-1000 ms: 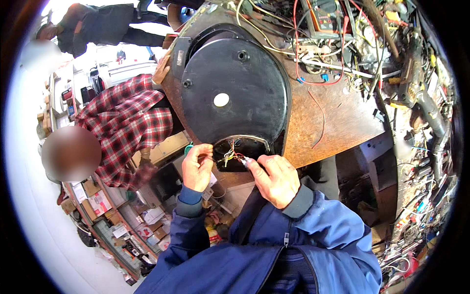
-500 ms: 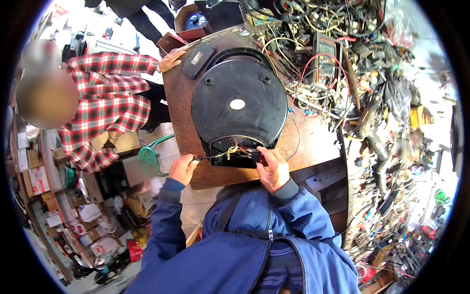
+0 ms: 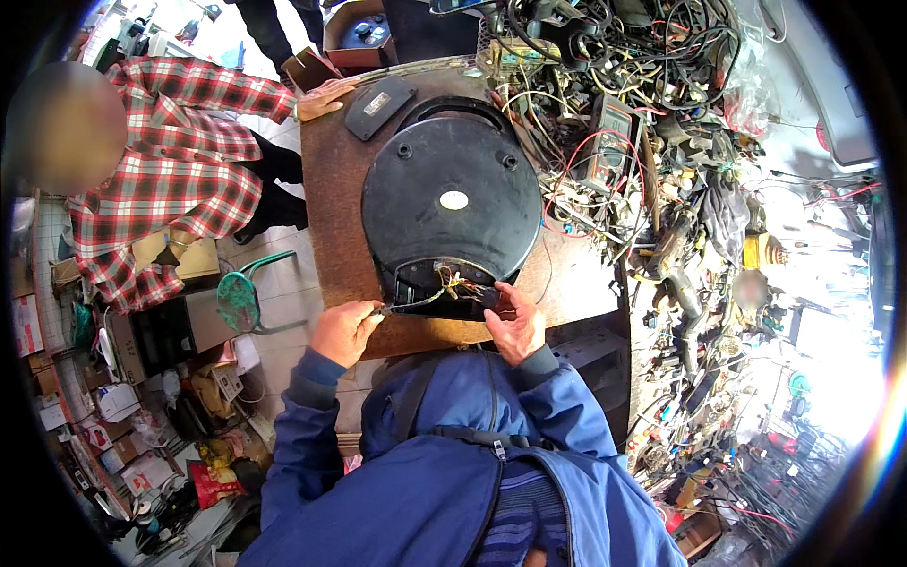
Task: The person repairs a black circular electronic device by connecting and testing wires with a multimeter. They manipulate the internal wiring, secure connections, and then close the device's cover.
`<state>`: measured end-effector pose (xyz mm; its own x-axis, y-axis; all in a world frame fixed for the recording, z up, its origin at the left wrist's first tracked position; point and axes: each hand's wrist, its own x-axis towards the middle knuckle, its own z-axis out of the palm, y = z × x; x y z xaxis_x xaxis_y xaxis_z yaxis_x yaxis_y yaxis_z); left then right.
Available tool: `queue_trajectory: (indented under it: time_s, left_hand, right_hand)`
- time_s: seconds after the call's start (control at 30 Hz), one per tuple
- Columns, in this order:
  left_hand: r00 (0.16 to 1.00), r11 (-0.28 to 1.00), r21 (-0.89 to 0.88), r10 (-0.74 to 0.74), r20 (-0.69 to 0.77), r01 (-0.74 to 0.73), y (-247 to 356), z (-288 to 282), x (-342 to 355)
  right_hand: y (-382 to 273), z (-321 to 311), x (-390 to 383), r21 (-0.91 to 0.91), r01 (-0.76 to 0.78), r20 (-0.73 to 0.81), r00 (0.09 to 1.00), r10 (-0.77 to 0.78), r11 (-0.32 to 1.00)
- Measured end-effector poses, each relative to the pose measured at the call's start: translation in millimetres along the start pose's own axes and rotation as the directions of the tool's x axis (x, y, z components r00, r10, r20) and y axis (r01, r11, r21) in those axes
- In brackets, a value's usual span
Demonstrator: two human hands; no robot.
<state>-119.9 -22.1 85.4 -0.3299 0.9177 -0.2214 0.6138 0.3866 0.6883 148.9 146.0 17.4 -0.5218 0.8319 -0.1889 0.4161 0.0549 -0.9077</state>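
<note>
A large round black device (image 3: 453,189) with a pale oval sticker lies flat on the wooden table, its notched end toward me. Thin coloured wires (image 3: 453,283) spill out of an opening at that end. My left hand (image 3: 345,331) is closed at the left of the opening, pinching the end of a dark cable (image 3: 408,305). On the other side, my right hand (image 3: 517,324) grips a black connector (image 3: 488,297) between thumb and fingers, with several wires running into it. A black cover plate (image 3: 380,108) with a label rests beyond the device, at the far left.
A multimeter (image 3: 610,142) with a red lead sits among heaped cables (image 3: 652,42) and parts to the right. At the left, a person in a checked shirt (image 3: 179,161) rests a hand (image 3: 326,98) on the table edge. A green stool (image 3: 241,300) stands on the floor nearby.
The view has shifted a little, moving the table leftward in the picture. Both hands keep their holds; the cable from my left hand now sags slightly.
</note>
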Motion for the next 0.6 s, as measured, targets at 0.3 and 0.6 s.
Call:
queue_trajectory:
  time_s: [0.3,0.6]
  left_hand:
    - [0.999,0.999,-0.024,0.033,-0.021,-0.034,-5.6,-2.5,-0.4]
    - [1.0,0.995,-0.093,-0.025,0.0,0.025,-16.1,-3.0,-4.7]
  right_hand:
    - [4.0,1.0,1.0,0.372,-0.29,0.022,0.952,0.304,0.882]
    - [-0.4,-1.5,3.3,0.291,-0.35,0.066,0.936,0.346,0.891]
